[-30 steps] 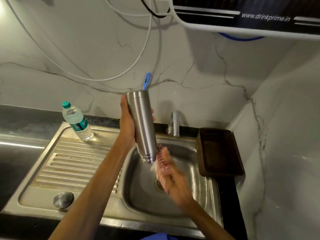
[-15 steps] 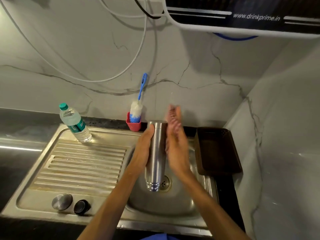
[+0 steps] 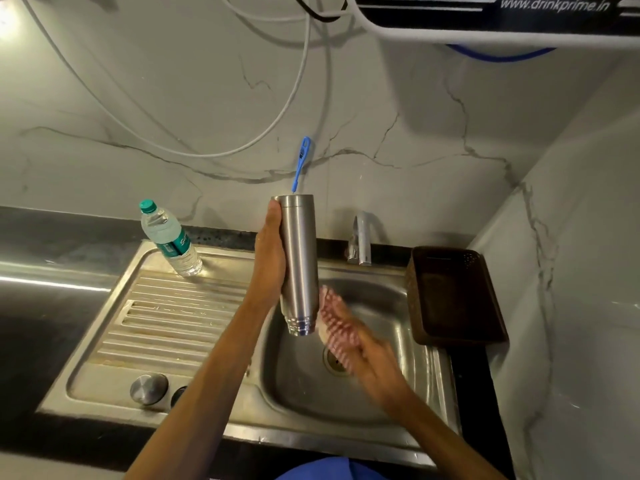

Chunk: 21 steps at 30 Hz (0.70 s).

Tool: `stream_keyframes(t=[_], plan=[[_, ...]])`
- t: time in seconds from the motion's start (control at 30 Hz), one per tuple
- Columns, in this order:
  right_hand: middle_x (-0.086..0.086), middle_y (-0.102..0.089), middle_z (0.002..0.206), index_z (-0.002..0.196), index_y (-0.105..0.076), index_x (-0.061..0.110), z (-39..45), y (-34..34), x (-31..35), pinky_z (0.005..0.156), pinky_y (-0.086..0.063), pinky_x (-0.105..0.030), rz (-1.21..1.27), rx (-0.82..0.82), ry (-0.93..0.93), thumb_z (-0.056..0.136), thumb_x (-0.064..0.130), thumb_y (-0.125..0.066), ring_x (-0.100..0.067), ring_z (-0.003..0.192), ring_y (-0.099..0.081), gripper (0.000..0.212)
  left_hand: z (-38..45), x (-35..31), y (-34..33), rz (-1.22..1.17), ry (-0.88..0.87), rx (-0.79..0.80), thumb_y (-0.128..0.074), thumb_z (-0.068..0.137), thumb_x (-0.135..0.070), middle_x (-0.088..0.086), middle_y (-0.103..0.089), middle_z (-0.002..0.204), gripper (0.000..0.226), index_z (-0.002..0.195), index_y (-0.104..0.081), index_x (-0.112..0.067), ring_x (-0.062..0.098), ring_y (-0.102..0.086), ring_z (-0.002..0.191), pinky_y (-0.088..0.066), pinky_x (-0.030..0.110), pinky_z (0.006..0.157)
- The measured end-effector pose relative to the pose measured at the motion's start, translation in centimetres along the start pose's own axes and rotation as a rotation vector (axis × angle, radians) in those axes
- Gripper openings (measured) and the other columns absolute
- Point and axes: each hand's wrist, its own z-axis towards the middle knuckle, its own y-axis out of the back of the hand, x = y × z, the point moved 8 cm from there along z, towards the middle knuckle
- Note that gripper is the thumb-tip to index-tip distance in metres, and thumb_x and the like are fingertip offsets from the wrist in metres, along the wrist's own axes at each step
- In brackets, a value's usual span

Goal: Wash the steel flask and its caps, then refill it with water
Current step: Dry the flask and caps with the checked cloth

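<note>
Over the steel sink [image 3: 408,441], the left hand [image 3: 270,261] grips the inverted steel flask [image 3: 299,261], raised again since a moment ago, while the blurred right hand [image 3: 349,337], fingers straight, rubs its mouth end, washing unfinished

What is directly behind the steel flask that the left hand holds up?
Behind the steel flask, only the blue brush handle shows, rising above the flask's upper end against the marble wall. The flask covers whatever the handle belongs to and stands in.
</note>
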Motion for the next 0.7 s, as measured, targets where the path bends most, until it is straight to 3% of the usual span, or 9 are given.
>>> stream_keyframes(t=[0.07,0.13,0.23,0.33,0.4,0.47,0.6,0.7], plan=[[0.021,-0.076,0.099,0.138,-0.058,0.037,0.4,2.4,-3.2,0.069,-0.059,-0.018,0.17,-0.107,-0.204,0.107,0.034,-0.045,-0.006,0.089,-0.075,0.033,-0.3,0.0,0.5,0.107,-0.041,-0.001,-0.038,0.101,-0.069,0.018,-0.072,0.093,0.073,0.117,-0.063,-0.002,0.016,-0.071,0.076,-0.059,0.028,0.068],[0.011,-0.078,0.087,0.125,-0.066,0.016,1.2,5.2,-4.6,0.066,-0.058,-0.022,0.3,-0.233,-0.326,0.104,0.033,-0.048,-0.017,0.082,-0.076,0.032,-0.8,0.4,0.5,0.239,-0.075,0.011,-0.037,0.109,-0.054,0.004,-0.066,0.091,0.052,0.115,-0.059,-0.008,-0.003,-0.065,0.07,-0.052,0.014,0.065],[-0.003,-0.076,0.107,0.122,-0.067,0.02,3.3,8.4,-3.6,0.09,-0.06,-0.045,0.479,-0.348,-0.349,0.094,0.051,-0.051,-0.033,0.103,-0.072,0.044,-1.4,2.3,0.0,0.291,-0.049,0.042,-0.033,0.111,-0.049,0.0,-0.064,0.096,0.044,0.126,-0.055,-0.014,-0.006,-0.066,0.074,-0.051,0.01,0.065],[0.0,-0.068,0.131,0.137,-0.06,0.033,5.7,9.6,-0.9,0.102,-0.055,-0.046,0.606,-0.415,-0.279,0.096,0.057,-0.049,-0.023,0.12,-0.065,0.048,-2.6,4.2,-0.8,0.122,0.027,0.082,-0.033,0.103,-0.066,0.016,-0.071,0.103,0.06,0.133,-0.055,-0.018,0.017,-0.074,0.088,-0.063,0.037,0.08],[0.014,-0.066,0.129,0.133,-0.057,0.047,6.7,8.2,1.9,0.1,-0.055,-0.035,0.55,-0.394,-0.197,0.098,0.061,-0.047,-0.008,0.119,-0.064,0.04,-3.2,4.6,-2.1,0.033,0.08,0.076,-0.033,0.102,-0.072,0.023,-0.073,0.105,0.066,0.13,-0.059,-0.018,0.032,-0.075,0.091,-0.064,0.049,0.086],[0.018,-0.065,0.122,0.133,-0.055,0.048,6.9,5.3,3.7,0.095,-0.055,-0.03,0.457,-0.359,-0.158,0.097,0.063,-0.045,0.002,0.111,-0.063,0.04,-3.3,4.7,-3.4,0.003,0.109,0.052,-0.034,0.101,-0.076,0.02,-0.075,0.11,0.07,0.129,-0.063,-0.02,0.034,-0.074,0.103,-0.059,0.054,0.097],[0.005,-0.045,0.159,0.159,-0.035,0.033,6.2,1.4,5.1,0.118,-0.042,-0.049,0.333,-0.342,-0.034,0.105,0.057,-0.045,-0.014,0.145,-0.046,0.06,-3.5,3.5,-4.4,-0.059,0.108,0.02,-0.038,0.1,-0.076,0.014,-0.076,0.118,0.07,0.132,-0.063,-0.019,0.033,-0.072,0.114,-0.053,0.055,0.107],[0.002,-0.028,0.169,0.161,-0.026,0.043,5.1,0.9,6.1,0.122,-0.032,-0.056,0.172,-0.321,0.105,0.108,0.048,-0.04,-0.021,0.155,-0.029,0.055,-2.9,2.5,-4.2,-0.161,0.111,0.05,-0.045,0.098,-0.074,0.027,-0.071,0.12,0.08,0.136,-0.059,-0.005,0.039,-0.07,0.114,-0.053,0.059,0.107]])
